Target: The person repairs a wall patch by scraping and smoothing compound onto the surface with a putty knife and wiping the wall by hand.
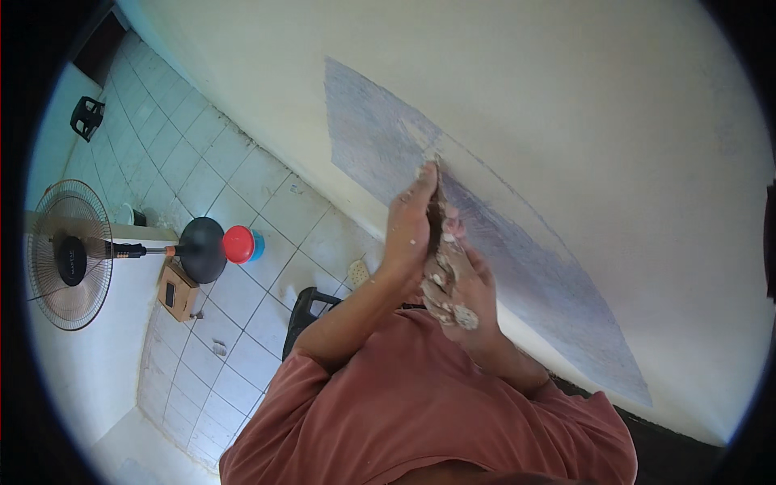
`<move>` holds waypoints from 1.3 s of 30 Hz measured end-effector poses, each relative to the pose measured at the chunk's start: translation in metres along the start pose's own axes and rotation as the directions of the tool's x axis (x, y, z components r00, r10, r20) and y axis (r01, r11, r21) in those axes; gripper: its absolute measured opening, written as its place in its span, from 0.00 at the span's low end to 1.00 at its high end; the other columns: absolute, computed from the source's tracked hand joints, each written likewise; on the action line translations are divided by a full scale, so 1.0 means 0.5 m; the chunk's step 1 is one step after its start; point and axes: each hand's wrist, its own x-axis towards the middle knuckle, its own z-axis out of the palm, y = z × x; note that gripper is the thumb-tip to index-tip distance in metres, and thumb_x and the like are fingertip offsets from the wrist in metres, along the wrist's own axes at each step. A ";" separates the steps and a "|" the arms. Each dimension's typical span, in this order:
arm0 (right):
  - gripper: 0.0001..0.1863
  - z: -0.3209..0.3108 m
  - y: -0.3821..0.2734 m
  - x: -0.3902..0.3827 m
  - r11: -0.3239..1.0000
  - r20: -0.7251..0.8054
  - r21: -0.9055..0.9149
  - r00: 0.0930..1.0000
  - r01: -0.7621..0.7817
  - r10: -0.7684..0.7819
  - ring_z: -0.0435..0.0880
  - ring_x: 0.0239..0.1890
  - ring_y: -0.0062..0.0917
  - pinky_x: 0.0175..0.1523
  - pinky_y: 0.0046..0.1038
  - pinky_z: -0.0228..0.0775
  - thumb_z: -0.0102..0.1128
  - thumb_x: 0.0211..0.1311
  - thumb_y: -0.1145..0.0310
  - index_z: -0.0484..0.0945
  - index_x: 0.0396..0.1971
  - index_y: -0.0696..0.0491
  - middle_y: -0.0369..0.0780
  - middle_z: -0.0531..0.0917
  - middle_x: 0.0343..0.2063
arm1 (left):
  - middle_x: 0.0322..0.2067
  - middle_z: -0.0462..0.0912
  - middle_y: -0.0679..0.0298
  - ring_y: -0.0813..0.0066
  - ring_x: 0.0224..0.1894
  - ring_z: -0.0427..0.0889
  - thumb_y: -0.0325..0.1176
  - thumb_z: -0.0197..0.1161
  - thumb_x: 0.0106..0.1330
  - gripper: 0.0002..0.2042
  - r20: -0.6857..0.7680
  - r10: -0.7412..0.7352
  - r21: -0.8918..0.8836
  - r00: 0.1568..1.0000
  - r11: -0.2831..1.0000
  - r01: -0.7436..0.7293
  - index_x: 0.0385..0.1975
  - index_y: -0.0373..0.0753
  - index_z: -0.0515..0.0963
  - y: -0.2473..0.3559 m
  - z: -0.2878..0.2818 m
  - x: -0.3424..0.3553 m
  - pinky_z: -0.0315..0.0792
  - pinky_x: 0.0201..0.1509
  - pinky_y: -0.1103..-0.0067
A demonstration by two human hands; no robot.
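Observation:
Both my hands are raised close together in front of a pale wall [582,121], over a long blue-grey patch [517,259] on it. White paste marks the patch near my fingertips. My left hand [411,218] points up the patch, fingers pressed together and tips dabbed with white. Beside it, my right hand [465,283] has bent fingers and is smeared with thick white paste [466,317]. A narrow dark strip [436,218] runs between the hands; I cannot tell whether it is a held thing or shadow.
On the tiled floor [267,194] to the left stand a fan [71,259] with a round black base, a red-lidded blue tub [239,244], a cardboard box [176,291] and a dark plastic stool [305,315]. Another black stool [86,118] is farther off.

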 end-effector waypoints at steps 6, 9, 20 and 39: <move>0.12 0.001 -0.004 0.000 1.000 0.030 -0.021 1.000 -0.001 0.001 0.59 0.08 0.11 0.09 0.14 0.49 0.43 0.63 0.60 0.63 0.24 0.50 0.31 0.62 0.12 | 0.10 0.61 0.67 0.79 0.13 0.62 0.48 0.48 0.63 0.19 0.009 0.022 0.017 1.000 1.000 -0.023 0.19 0.40 0.63 0.006 0.009 -0.005 0.63 0.24 0.81; 0.12 0.019 -0.013 0.018 0.998 0.097 -0.024 0.994 0.053 -0.050 0.59 0.08 0.10 0.09 0.14 0.49 0.46 0.62 0.57 0.65 0.27 0.50 0.30 0.63 0.13 | 0.11 0.61 0.68 0.79 0.14 0.62 0.48 0.48 0.63 0.18 0.076 0.103 -0.046 0.992 0.994 -0.099 0.19 0.40 0.63 0.015 0.001 0.010 0.63 0.24 0.81; 0.07 0.025 -0.002 0.036 0.999 0.045 -0.020 0.998 0.041 -0.040 0.61 0.07 0.12 0.08 0.14 0.50 0.44 0.63 0.63 0.66 0.29 0.49 0.32 0.67 0.16 | 0.13 0.66 0.65 0.77 0.14 0.65 0.49 0.52 0.61 0.19 0.053 0.039 -0.042 0.998 0.998 -0.037 0.19 0.38 0.66 0.014 -0.011 0.022 0.66 0.22 0.79; 0.08 0.039 0.004 0.022 0.999 0.098 -0.027 0.995 0.033 -0.031 0.62 0.10 0.12 0.09 0.13 0.52 0.44 0.63 0.63 0.66 0.27 0.49 0.31 0.66 0.16 | 0.12 0.67 0.65 0.76 0.15 0.69 0.54 0.49 0.61 0.22 -0.009 0.110 0.223 0.994 0.969 -0.105 0.18 0.39 0.66 0.041 -0.017 0.013 0.65 0.19 0.81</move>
